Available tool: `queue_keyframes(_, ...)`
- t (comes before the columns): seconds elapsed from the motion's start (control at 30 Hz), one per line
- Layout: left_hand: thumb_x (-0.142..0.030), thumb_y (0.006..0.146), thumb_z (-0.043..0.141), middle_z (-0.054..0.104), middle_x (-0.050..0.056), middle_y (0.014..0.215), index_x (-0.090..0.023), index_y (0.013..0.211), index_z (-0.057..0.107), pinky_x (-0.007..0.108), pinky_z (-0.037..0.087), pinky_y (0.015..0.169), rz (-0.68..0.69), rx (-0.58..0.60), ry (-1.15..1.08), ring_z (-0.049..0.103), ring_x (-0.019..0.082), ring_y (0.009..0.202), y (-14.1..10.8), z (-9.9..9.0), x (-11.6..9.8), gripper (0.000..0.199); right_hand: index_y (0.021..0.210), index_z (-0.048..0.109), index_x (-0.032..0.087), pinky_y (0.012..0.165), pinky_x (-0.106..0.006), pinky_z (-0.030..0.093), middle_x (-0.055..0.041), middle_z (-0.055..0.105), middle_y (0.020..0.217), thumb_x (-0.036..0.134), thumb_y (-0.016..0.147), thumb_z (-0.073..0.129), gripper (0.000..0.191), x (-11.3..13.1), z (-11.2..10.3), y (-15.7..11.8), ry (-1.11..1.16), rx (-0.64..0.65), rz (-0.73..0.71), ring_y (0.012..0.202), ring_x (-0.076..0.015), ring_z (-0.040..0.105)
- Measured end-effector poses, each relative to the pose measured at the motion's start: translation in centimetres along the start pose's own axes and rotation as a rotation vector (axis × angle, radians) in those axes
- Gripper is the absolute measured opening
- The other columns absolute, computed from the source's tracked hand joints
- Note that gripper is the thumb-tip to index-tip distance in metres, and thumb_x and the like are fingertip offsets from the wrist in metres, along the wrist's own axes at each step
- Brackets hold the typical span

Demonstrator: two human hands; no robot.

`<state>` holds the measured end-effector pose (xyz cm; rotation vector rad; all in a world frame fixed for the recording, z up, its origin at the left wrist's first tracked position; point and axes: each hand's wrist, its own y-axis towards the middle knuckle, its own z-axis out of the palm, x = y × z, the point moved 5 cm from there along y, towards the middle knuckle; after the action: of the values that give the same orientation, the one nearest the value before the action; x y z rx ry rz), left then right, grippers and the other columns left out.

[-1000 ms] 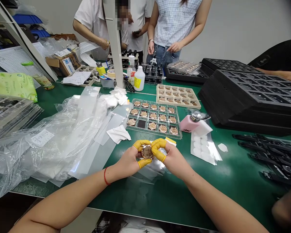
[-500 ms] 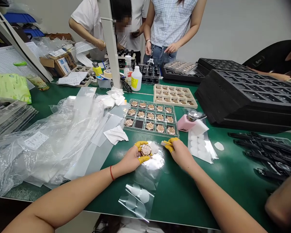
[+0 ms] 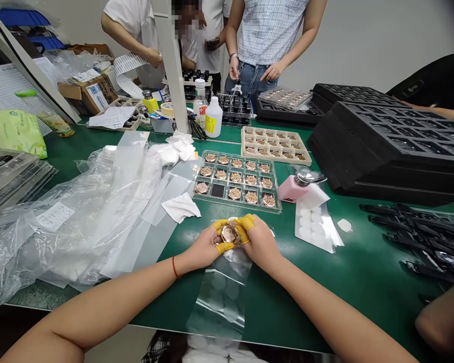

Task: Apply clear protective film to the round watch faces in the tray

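Observation:
My left hand (image 3: 206, 246), in yellow finger cots, grips a round rose-gold watch case (image 3: 229, 233) by its edge, with the engraved back facing up. At the case's right edge is my right hand (image 3: 259, 242), also in yellow finger cots, its fingertips pressed together. Whatever is between those fingertips is hidden. Beneath both hands lies a clear plastic strip (image 3: 221, 302) with round discs on it, running to the table's front edge. Beyond them sits a clear tray (image 3: 242, 205) of similar watch cases, with one dark slot in its front row.
A pink pump bottle (image 3: 293, 190) and a sheet of round white stickers (image 3: 313, 227) stand to the right. Black straps (image 3: 419, 237) and stacked black foam trays (image 3: 363, 161) lie farther right. Plastic bags (image 3: 94, 217) cover the left. Co-workers (image 3: 272, 35) stand across the table.
My right hand has moved left, from beside the plastic strip to the watch case's right edge. The strip has shifted towards the table's front edge. My left hand still holds the case.

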<state>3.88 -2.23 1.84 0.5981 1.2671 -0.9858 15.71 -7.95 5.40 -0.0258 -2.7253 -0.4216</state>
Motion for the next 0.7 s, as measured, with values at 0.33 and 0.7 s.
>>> queue_keyframes(0.33, -0.025, 0.076, 0.069, 0.062, 0.007, 0.107, -0.020, 0.120, 0.047, 0.036, 0.050, 0.088, -0.013, 0.048, 0.034, 0.062, 0.021, 0.098, -0.1, 0.4, -0.3, 0.049, 0.095, 0.063, 0.020, 0.074, -0.035, 0.036, -0.0069, 0.060, 0.087, 0.003, 0.080, 0.045, 0.028, 1.9, -1.8, -1.1, -0.030, -0.069, -0.229, 0.083, -0.0213, 0.044)
queue_keyframes(0.7, -0.025, 0.074, 0.071, 0.060, 0.009, 0.114, -0.020, 0.118, 0.049, 0.035, 0.048, 0.090, -0.015, 0.044, 0.017, 0.061, 0.022, 0.102, 0.0, 0.3, -0.2, 0.050, 0.095, 0.060, 0.018, 0.079, -0.035, 0.037, -0.0063, 0.061, 0.083, 0.010, 0.085, 0.046, 0.019, 2.2, -2.4, -3.6, 0.004, -0.168, -0.232, 0.086, -0.0213, 0.046)
